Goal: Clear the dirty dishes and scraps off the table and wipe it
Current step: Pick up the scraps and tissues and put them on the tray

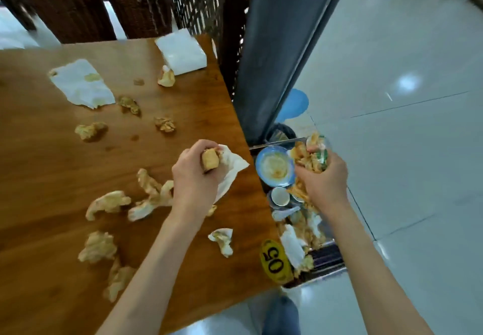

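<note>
My left hand grips a soiled napkin and a brown food scrap above the wooden table, near its right edge. My right hand holds a handful of stained scraps and wrappers over the metal tray beside the table. In the tray lie a blue bowl, a small white cup, a white spoon and crumpled napkins. Several greasy crumpled napkins and two flat white ones are scattered across the table.
A yellow "05" tag sits at the table's right corner. Wicker chairs stand behind the table, and a grey pillar rises beside it. A dark bin sits beyond the tray. Pale tiled floor spreads to the right.
</note>
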The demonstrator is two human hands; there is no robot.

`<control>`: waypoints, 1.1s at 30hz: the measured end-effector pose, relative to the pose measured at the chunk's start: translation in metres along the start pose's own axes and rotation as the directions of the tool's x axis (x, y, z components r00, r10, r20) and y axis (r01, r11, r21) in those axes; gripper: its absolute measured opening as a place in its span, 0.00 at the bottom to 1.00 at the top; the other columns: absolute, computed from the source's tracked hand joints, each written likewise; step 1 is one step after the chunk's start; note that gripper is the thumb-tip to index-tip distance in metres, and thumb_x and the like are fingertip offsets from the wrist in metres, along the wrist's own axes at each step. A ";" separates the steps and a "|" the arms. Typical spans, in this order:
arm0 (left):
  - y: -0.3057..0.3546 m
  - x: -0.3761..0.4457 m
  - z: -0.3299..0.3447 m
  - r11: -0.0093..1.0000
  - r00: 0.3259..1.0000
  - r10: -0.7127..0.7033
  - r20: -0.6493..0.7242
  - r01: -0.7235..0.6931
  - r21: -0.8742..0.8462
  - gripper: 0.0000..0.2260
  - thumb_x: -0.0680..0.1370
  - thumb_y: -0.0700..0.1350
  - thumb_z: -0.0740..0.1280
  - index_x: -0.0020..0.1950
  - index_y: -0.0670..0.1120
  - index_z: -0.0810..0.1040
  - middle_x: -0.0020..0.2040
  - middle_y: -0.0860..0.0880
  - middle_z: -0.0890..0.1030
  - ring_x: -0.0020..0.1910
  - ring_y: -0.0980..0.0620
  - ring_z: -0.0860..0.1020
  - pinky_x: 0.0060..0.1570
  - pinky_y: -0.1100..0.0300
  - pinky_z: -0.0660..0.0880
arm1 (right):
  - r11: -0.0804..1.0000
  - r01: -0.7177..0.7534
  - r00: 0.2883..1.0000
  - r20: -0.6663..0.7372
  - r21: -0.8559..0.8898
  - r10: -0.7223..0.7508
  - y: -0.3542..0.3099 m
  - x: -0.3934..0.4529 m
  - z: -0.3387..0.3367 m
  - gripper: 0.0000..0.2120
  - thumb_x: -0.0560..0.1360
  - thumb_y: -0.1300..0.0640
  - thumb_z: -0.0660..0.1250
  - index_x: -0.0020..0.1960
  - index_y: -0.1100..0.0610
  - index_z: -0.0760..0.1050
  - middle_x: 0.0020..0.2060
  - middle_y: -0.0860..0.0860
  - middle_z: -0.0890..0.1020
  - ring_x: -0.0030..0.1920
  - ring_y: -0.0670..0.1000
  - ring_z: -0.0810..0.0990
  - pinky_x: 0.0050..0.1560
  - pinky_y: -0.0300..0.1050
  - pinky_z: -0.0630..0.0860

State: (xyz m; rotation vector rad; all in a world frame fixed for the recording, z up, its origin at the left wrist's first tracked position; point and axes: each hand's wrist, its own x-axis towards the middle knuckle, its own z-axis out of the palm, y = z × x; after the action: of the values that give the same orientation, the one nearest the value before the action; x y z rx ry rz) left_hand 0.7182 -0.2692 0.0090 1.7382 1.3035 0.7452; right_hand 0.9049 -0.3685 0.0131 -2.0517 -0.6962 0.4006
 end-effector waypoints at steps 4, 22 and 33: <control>0.044 -0.031 0.090 0.991 0.997 -0.078 -0.012 0.076 -0.109 0.11 0.71 0.40 0.72 0.46 0.57 0.77 0.43 0.59 0.79 0.44 0.60 0.75 0.37 0.70 0.68 | 0.996 -0.050 0.995 0.087 -0.071 0.056 0.065 0.032 -0.065 0.16 0.64 0.63 0.75 0.33 0.46 0.71 0.30 0.44 0.77 0.33 0.48 0.76 0.36 0.44 0.72; -0.062 -0.091 0.343 0.534 0.562 -0.825 0.068 0.813 -0.231 0.08 0.72 0.43 0.72 0.48 0.53 0.77 0.46 0.52 0.79 0.44 0.52 0.77 0.42 0.59 0.72 | 0.866 -0.466 0.791 0.352 -0.183 0.500 0.312 0.069 -0.070 0.13 0.69 0.60 0.72 0.44 0.44 0.72 0.41 0.44 0.77 0.45 0.49 0.77 0.47 0.46 0.76; -0.056 -0.113 0.346 0.457 0.514 -0.842 0.163 0.841 -0.290 0.23 0.72 0.46 0.73 0.66 0.55 0.72 0.67 0.47 0.69 0.65 0.49 0.69 0.51 0.58 0.70 | 0.881 -0.410 0.703 0.534 -0.236 0.470 0.312 0.074 -0.076 0.32 0.69 0.57 0.74 0.70 0.49 0.67 0.64 0.49 0.72 0.63 0.48 0.71 0.59 0.42 0.69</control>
State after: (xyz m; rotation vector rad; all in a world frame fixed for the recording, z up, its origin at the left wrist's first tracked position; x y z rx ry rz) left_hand 0.9472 -0.4597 -0.2067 0.6096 1.6911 0.3218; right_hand 1.1027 -0.5079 -0.2096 -2.1925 -0.5607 1.3459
